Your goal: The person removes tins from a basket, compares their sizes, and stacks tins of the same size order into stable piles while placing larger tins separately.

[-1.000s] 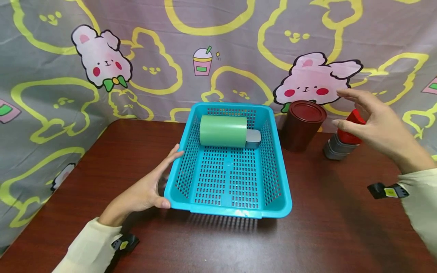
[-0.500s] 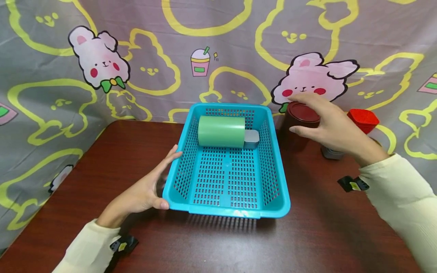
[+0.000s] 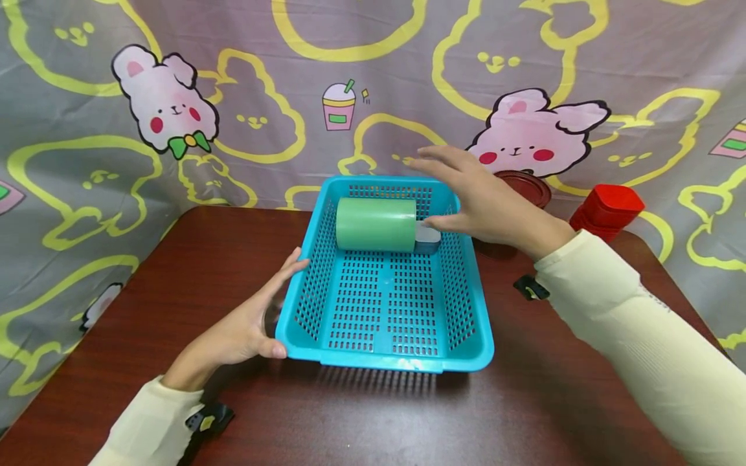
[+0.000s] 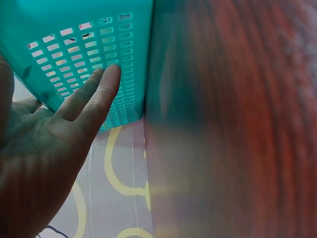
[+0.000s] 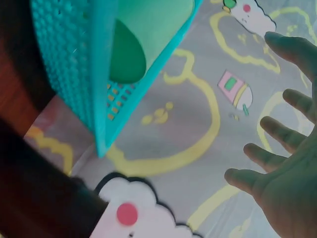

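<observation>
A turquoise perforated basket (image 3: 381, 362) stands on the dark wooden table. My left hand (image 3: 247, 327) touches its left side with outstretched fingers, the thumb at the front left corner; the left wrist view shows the fingers (image 4: 101, 96) straight against the holed wall. Lying on its side at the back of the basket is a green cylinder (image 3: 375, 224). Beside its right end sits a small grey rounded block (image 3: 428, 239), partly covered by my right thumb. My right hand (image 3: 486, 204) hovers above the basket's back right corner, fingers spread, holding nothing.
Right of the basket, a dark red lidded canister (image 3: 527, 186) stands mostly behind my right hand. A red-topped container (image 3: 609, 206) is farther right, its lower part hidden by the sleeve. A patterned cloth (image 3: 256, 84) hangs along the table's back edge.
My right hand has swept left, from near the red-topped container, past the dark red canister, to above the basket's back right corner. My left hand and the basket have stayed in place.
</observation>
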`<state>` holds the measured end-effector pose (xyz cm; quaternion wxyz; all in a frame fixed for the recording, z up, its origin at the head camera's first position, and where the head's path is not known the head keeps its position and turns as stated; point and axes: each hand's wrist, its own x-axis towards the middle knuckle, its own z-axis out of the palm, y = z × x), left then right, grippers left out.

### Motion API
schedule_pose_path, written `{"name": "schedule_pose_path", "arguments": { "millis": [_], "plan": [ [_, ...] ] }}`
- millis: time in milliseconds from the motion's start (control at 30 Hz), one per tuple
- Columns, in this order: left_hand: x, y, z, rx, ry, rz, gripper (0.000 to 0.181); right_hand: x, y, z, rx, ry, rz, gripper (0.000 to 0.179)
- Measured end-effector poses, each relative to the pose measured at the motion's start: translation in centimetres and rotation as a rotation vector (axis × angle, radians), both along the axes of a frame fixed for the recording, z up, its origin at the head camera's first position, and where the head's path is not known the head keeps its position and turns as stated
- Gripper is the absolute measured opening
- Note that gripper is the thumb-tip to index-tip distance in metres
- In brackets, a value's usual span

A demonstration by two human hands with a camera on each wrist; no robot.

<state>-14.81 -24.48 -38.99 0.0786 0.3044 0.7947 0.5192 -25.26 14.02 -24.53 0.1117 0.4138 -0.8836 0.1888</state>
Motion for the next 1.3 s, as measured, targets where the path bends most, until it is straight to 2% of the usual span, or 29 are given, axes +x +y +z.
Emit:
{"name": "schedule_pose_path", "arguments": {
  "millis": [100,333,567,733,833,1000,1300],
  "plan": [
    [0.0,-0.1,-0.1,-0.001,-0.002,0.002,0.119,-0.3,-1.5,-0.1,0.050,0.009,0.025,0.080],
    [0.0,0.0,0.0,0.009,-0.011,-0.005,0.121,-1.3,-4.2,-0.9,0.243,0.021,-0.006,0.087],
    [-0.2,0.0,-0.2,-0.005,0.015,0.004,0.120,-2.7,-6.2,-2.4,0.428,0.061,0.037,0.095],
    [-0.2,-0.1,-0.2,0.004,0.008,-0.003,0.120,-3.0,-7.7,-3.0,0.542,0.073,0.059,0.100],
    [-0.2,-0.1,-0.2,0.004,0.004,-0.002,0.119,-3.2,-8.6,-3.2,0.605,0.115,0.084,0.101],
    [-0.2,0.0,-0.1,-0.005,0.016,-0.004,0.121,-3.7,-9.5,-3.5,0.676,0.156,0.091,0.104],
    [-0.1,-0.1,0.1,-0.008,0.010,-0.014,0.121,-4.5,-11.0,-4.4,0.770,0.136,0.075,0.109]
  ]
}}
